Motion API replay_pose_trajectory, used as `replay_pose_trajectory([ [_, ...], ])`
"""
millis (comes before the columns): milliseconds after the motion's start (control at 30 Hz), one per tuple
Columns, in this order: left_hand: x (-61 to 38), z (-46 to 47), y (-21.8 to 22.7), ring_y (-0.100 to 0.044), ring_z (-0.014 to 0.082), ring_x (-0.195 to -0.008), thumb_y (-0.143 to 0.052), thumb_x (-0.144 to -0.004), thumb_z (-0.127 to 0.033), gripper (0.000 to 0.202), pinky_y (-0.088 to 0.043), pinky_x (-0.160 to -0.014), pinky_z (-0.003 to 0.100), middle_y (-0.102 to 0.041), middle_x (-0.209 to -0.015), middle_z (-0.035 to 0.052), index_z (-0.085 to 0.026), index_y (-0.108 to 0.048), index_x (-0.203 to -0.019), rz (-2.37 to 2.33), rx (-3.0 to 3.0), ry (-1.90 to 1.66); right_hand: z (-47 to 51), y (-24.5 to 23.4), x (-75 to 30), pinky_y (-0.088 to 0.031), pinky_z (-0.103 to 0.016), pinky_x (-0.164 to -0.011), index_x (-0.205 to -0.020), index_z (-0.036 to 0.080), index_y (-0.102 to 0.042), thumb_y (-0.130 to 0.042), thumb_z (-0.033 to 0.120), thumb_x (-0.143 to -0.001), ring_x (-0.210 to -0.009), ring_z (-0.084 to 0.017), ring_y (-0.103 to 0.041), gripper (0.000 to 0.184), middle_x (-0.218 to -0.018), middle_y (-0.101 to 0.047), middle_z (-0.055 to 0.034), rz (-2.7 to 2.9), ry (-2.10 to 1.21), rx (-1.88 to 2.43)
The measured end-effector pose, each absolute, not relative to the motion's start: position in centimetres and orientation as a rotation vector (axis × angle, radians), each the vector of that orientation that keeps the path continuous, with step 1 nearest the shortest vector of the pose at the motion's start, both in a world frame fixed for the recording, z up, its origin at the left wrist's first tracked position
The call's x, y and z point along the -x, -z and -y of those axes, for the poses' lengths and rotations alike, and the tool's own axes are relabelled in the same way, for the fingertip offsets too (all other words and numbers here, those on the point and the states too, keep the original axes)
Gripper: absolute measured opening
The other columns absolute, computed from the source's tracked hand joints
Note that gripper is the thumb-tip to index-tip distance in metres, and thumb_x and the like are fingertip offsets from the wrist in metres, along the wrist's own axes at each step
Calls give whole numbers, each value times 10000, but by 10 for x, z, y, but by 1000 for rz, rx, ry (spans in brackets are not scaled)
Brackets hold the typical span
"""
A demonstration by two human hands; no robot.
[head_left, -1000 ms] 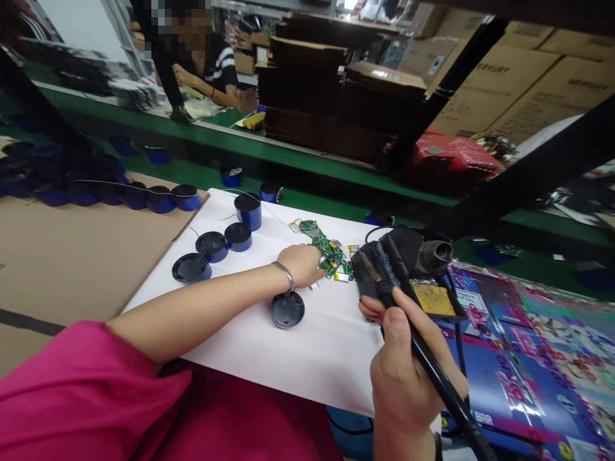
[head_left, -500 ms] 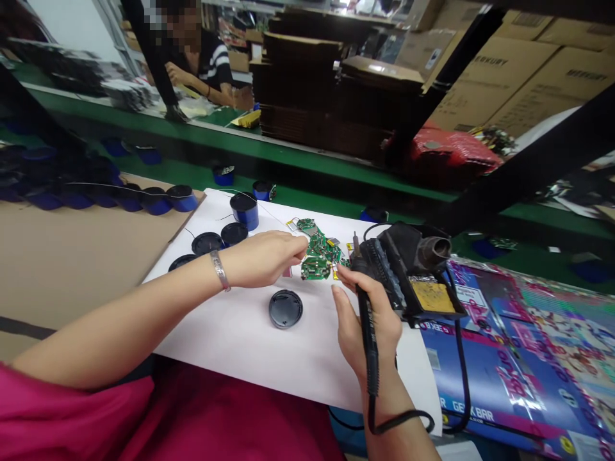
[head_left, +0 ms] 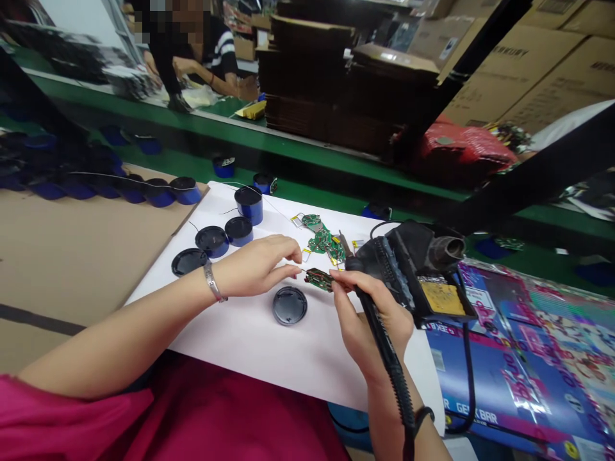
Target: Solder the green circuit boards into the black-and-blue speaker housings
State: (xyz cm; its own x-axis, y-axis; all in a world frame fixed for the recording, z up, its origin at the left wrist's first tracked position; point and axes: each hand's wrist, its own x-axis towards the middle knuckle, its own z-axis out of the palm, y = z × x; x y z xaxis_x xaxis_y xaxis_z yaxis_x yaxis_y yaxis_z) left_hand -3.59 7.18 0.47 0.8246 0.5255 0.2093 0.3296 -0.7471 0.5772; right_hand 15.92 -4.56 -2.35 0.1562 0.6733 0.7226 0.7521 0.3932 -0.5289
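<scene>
My right hand (head_left: 377, 314) grips a black soldering iron (head_left: 382, 336), its tip pointing up and away from me. The thumb and forefinger of that hand also pinch the right end of a green circuit board (head_left: 318, 278), held tilted above the white sheet. At the board's left end is my left hand (head_left: 262, 264), with a gap between its thumb and curved fingers. Its thumb tip is close to a thin wire at the board's edge; contact is unclear. Just below lies a round black cap (head_left: 289, 305). A pile of circuit boards (head_left: 323, 242) with small batteries sits behind.
Blue-and-black round housings (head_left: 250, 205) stand on the left of the white sheet (head_left: 269, 358). A soldering iron stand (head_left: 418, 256) with a yellow sponge (head_left: 439, 296) is at right, beside printed packaging film (head_left: 480, 378). Across the bench, a person (head_left: 211, 57) is working.
My right hand now pinches the circuit board, which has tilted to a flatter angle. My left thumb and fingers have parted at its left end. The view has shifted slightly.
</scene>
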Motion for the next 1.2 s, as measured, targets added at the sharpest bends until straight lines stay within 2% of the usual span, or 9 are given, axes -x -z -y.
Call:
replay_pose_trajectory([
  [133, 52, -62, 4, -613, 244, -1087, -754, -791, -414, 490, -485, -955, 372, -638, -1204, 94, -190, -539, -1170, -658, -2324, -386, 45, 25, -161, -581, -255, -775, -1041, 243, -675, -687, 110, -848, -755, -135, -696, 235, -934, -736, -1, 1464, 221, 1389],
  [233, 59, -48, 19, -590, 248, -1208, -760, -759, -233, 636, -477, -1024, 386, -572, -1363, 105, -225, -451, -1316, -598, -2235, -241, 44, 28, -160, -589, -278, -768, -1073, 247, -666, -682, 107, -844, -776, -153, -703, 269, -941, -738, -10, 1463, 310, 1413],
  [333, 56, -28, 37, -617, 237, -1179, -711, -783, -174, 630, -495, -1018, 403, -593, -1329, 98, -244, -411, -1333, -649, -2171, -316, 43, 30, -156, -596, -293, -759, -1083, 246, -662, -682, 109, -841, -786, -166, -710, 279, -941, -742, -17, 1467, 375, 1443],
  [500, 47, 3, 47, -597, 305, -1161, -874, -632, -368, 878, -512, -997, 476, -574, -1286, 136, -219, -381, -1342, -973, -2191, -573, 44, 34, -145, -595, -281, -732, -1066, 240, -659, -675, 124, -850, -730, -148, -697, 245, -914, -737, -11, 1437, 297, 1463],
  [633, 41, 13, 49, -560, 280, -1199, -794, -714, -227, 735, -502, -1014, 442, -588, -1280, 115, -224, -392, -1330, -918, -2206, -657, 49, 36, -134, -592, -258, -720, -1040, 234, -656, -677, 140, -863, -693, -127, -687, 201, -892, -733, -2, 1370, 205, 1505],
  [767, 38, 20, 52, -569, 280, -1115, -859, -680, -353, 712, -515, -953, 453, -604, -1180, 112, -205, -452, -1245, -990, -2152, -823, 60, 42, -127, -604, -243, -704, -1108, 240, -640, -694, 120, -855, -723, -128, -708, 285, -938, -743, -4, 1421, 162, 1463],
  [933, 44, 24, 39, -588, 200, -968, -653, -836, -154, 82, -521, -835, 351, -578, -1038, 79, -203, -660, -901, -925, -2138, -885, 78, 49, -123, -623, -263, -685, -1160, 242, -621, -699, 100, -851, -718, -147, -725, 349, -971, -751, -15, 1530, 164, 1456],
  [1067, 50, 18, 32, -624, 159, -868, -597, -869, -134, 103, -523, -786, 301, -651, -924, 57, -182, -676, -823, -845, -2041, -846, 86, 50, -119, -619, -267, -699, -1183, 219, -604, -701, 83, -847, -742, -147, -722, 375, -975, -747, -29, 1563, 117, 1450],
  [1200, 48, 14, 30, -584, 107, -651, -616, -847, -157, 102, -497, -630, 232, -670, -739, -3, -174, -701, -900, -958, -1817, -728, 85, 53, -118, -601, -293, -673, -1174, 202, -594, -684, 61, -841, -741, -159, -709, 372, -932, -740, -41, 1664, 125, 1364],
])
